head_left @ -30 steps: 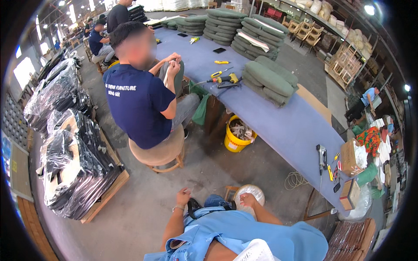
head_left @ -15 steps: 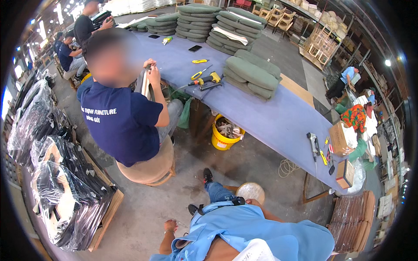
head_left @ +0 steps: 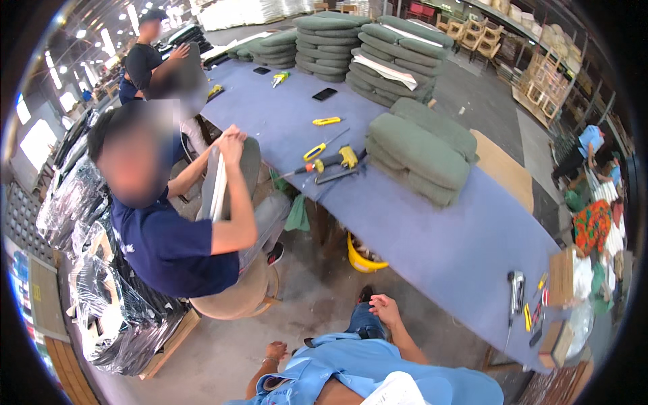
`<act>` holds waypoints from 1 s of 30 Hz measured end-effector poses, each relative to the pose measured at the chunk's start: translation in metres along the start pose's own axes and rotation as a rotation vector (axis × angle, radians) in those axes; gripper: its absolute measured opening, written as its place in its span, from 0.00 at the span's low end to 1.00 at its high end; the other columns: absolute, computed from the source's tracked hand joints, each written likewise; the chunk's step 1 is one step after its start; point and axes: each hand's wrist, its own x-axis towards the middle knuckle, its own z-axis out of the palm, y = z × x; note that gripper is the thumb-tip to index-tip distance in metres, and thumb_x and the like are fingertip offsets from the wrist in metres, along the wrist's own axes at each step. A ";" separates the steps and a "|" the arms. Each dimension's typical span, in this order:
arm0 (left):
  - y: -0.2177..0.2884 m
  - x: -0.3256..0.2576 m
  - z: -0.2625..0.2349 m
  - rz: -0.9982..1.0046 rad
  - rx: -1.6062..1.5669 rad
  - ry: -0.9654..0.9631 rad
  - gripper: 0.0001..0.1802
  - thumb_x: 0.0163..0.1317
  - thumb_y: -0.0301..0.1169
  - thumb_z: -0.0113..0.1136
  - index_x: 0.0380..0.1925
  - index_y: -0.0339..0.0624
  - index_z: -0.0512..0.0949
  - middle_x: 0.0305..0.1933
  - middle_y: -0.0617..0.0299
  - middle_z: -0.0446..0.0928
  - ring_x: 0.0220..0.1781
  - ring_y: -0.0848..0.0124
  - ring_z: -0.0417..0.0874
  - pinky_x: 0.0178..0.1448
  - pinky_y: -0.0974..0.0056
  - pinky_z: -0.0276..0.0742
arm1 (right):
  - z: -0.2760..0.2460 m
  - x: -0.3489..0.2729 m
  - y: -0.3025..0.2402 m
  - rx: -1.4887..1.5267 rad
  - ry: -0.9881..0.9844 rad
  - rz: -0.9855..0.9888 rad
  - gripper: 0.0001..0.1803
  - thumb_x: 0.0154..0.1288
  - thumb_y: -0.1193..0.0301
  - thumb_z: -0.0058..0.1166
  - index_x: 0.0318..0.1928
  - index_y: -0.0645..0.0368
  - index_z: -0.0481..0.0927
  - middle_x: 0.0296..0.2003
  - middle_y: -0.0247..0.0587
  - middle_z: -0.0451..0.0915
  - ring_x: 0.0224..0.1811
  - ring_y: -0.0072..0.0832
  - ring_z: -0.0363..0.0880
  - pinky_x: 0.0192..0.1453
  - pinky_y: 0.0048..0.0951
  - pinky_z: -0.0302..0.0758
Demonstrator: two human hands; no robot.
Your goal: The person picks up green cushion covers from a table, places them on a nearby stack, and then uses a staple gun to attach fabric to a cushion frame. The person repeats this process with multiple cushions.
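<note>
yellow bucket (head_left: 362, 262) half-hidden by table (head_left: 445, 250), stool (head_left: 239, 300) nearby; right hand (head_left: 385, 309): fingers loosely apart (left hand (head_left: 276, 350): can't tell)

From the right hand (head_left: 385, 310), a hand could pass forward over the open floor (head_left: 317, 324) to the table (head_left: 439, 233). The table surface is free between the pile of green cushions (head_left: 417, 162) and the grey tool (head_left: 516, 295). On the left, the seated co-worker (head_left: 179, 246) and the round stool (head_left: 226, 302) block the way; the yellow bucket (head_left: 362, 260) stands partly under the table edge.
</note>
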 end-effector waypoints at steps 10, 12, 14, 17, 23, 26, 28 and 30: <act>0.429 0.125 -0.003 -0.020 -0.681 0.015 0.21 0.72 0.40 0.61 0.54 0.33 0.81 0.45 0.58 0.85 0.44 0.73 0.85 0.51 0.68 0.82 | -0.214 0.151 -0.114 -0.064 0.210 -0.273 0.11 0.76 0.68 0.52 0.52 0.59 0.82 0.39 0.36 0.86 0.33 0.21 0.82 0.37 0.25 0.78; 0.527 0.126 -0.031 0.242 -0.559 -0.112 0.22 0.74 0.41 0.59 0.57 0.34 0.80 0.53 0.57 0.84 0.54 0.71 0.84 0.59 0.66 0.79 | -0.243 0.178 -0.121 -0.093 0.385 -0.352 0.10 0.74 0.69 0.53 0.48 0.61 0.82 0.38 0.38 0.85 0.35 0.24 0.82 0.40 0.26 0.78; 0.635 0.109 -0.075 0.542 -0.495 -0.121 0.21 0.75 0.40 0.57 0.56 0.34 0.81 0.54 0.55 0.84 0.56 0.68 0.84 0.60 0.61 0.78 | -0.277 0.184 -0.110 -0.260 0.553 -0.428 0.09 0.72 0.71 0.55 0.44 0.64 0.82 0.36 0.40 0.84 0.37 0.28 0.82 0.43 0.29 0.78; 0.765 0.043 -0.143 1.196 -0.461 -0.169 0.24 0.77 0.45 0.52 0.52 0.32 0.83 0.52 0.49 0.84 0.55 0.57 0.84 0.61 0.53 0.78 | -0.291 0.166 -0.081 -0.368 0.595 -0.312 0.09 0.71 0.70 0.55 0.40 0.64 0.81 0.36 0.41 0.83 0.37 0.30 0.79 0.44 0.34 0.76; 0.877 -0.021 -0.156 1.970 -0.571 -0.294 0.28 0.73 0.49 0.56 0.45 0.29 0.84 0.46 0.48 0.85 0.45 0.56 0.87 0.49 0.56 0.80 | -0.277 0.163 -0.027 -0.414 0.775 -0.496 0.08 0.65 0.74 0.54 0.41 0.62 0.83 0.35 0.42 0.80 0.36 0.34 0.77 0.41 0.35 0.73; 0.912 -0.017 -0.136 2.131 -0.615 -0.197 0.24 0.74 0.42 0.57 0.39 0.26 0.86 0.37 0.43 0.86 0.36 0.56 0.88 0.43 0.58 0.82 | -0.274 0.161 -0.030 -0.470 0.819 -0.488 0.08 0.64 0.75 0.53 0.41 0.61 0.83 0.35 0.42 0.80 0.37 0.35 0.77 0.40 0.34 0.73; 0.927 -0.015 -0.125 2.192 -0.677 -0.116 0.22 0.74 0.39 0.57 0.36 0.26 0.86 0.34 0.43 0.86 0.32 0.57 0.88 0.41 0.58 0.83 | -0.273 0.160 -0.038 -0.486 0.835 -0.481 0.08 0.64 0.76 0.53 0.41 0.61 0.83 0.35 0.43 0.80 0.37 0.36 0.77 0.40 0.34 0.73; 0.939 0.000 -0.139 2.313 -0.491 -0.116 0.20 0.73 0.36 0.58 0.34 0.26 0.86 0.32 0.44 0.86 0.31 0.59 0.88 0.38 0.59 0.82 | -0.264 0.163 -0.044 -0.468 0.832 -0.459 0.09 0.63 0.77 0.53 0.41 0.61 0.83 0.35 0.43 0.80 0.37 0.37 0.77 0.40 0.34 0.73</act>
